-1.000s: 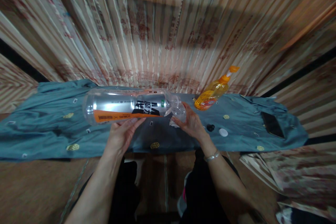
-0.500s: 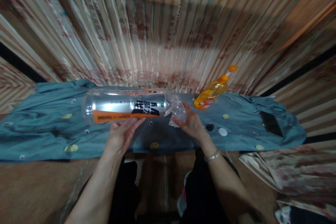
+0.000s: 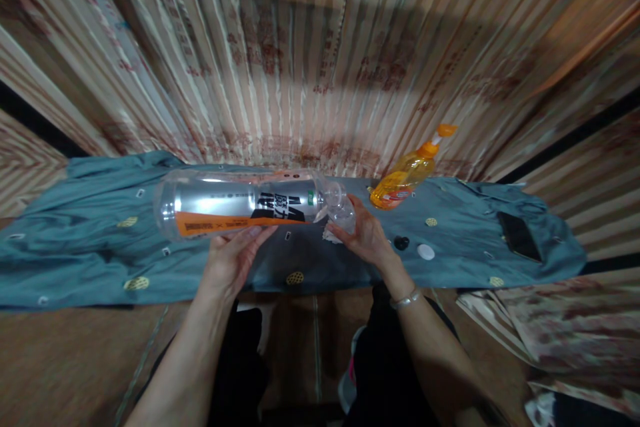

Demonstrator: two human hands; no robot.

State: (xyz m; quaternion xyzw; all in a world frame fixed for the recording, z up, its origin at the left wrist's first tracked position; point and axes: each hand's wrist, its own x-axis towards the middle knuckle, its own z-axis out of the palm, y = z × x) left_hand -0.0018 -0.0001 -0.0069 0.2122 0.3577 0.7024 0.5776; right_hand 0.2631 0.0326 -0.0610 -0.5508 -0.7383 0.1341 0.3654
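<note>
The left hand (image 3: 233, 257) grips, from its near side, a large clear plastic bottle with a silver-and-orange label (image 3: 215, 199); its long axis runs left to right, neck pointing right, over a teal patterned cloth (image 3: 460, 227). At the bottle's neck, the right hand (image 3: 367, 233) grips a small clear plastic piece (image 3: 343, 215). Right of the bottle lies a round white disc (image 3: 425, 251); farther back, beyond its neck, is a yellow-orange plastic pump bottle (image 3: 400, 181).
</note>
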